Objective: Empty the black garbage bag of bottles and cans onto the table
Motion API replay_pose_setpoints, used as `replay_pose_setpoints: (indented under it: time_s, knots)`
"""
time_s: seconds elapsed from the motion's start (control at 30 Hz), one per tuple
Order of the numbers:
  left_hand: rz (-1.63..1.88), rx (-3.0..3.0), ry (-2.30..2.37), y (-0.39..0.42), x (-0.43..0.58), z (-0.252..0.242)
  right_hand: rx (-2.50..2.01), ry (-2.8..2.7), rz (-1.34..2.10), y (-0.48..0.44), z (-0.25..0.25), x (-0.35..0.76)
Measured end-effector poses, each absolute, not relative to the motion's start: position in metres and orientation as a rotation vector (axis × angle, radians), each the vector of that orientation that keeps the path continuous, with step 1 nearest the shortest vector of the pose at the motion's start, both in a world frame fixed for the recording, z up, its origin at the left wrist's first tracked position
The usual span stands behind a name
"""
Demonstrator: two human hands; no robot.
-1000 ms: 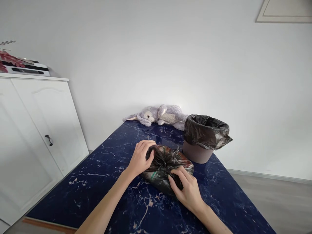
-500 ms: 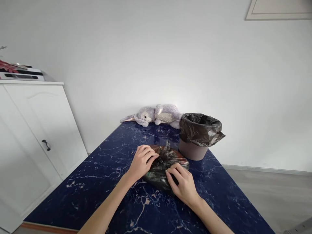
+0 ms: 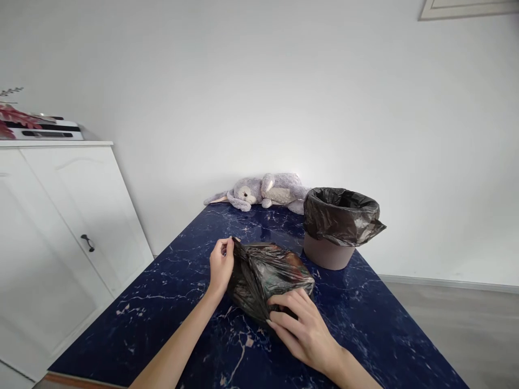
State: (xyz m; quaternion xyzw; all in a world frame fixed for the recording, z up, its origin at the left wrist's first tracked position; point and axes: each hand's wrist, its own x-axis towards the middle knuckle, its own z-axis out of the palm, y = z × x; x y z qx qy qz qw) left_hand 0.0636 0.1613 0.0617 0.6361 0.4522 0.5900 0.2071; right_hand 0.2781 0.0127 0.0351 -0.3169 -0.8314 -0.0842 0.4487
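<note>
A filled black garbage bag (image 3: 279, 270) lies on the dark blue marbled table (image 3: 162, 302), its thin plastic stretched over lumpy contents that I cannot make out. At its far left corner, my left hand (image 3: 221, 267) is closed in a pinch, pulling a twist of the plastic out to the left. My right hand (image 3: 304, 327) bends over the near right side of the bag, fingers and thumb gripping the plastic there. The fingertips of this hand are partly buried in the folds.
Behind the bag to the right stands a brown-grey trash bin (image 3: 330, 254) lined with a black bag (image 3: 343, 219). A plush rabbit (image 3: 271, 192) lies along the table's far edge by the wall. A white cabinet (image 3: 68, 227) stands at the left.
My left hand has moved left, drawing the bag's gathered top with it. My right hand has come slightly nearer, and the bunched peak in the middle has flattened.
</note>
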Motion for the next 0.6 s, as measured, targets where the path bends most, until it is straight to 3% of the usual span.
replay_pose_setpoints:
  time_s: [0.27,0.6]
  knots:
    - [1.635,1.355,1.322,0.190,0.045,0.049,-0.736,-2.214,0.068,0.002,0.044,0.274]
    - [1.511,1.288,1.310,0.193,0.013,0.054,-0.490,-2.186,-0.217,-0.018,0.046,0.260]
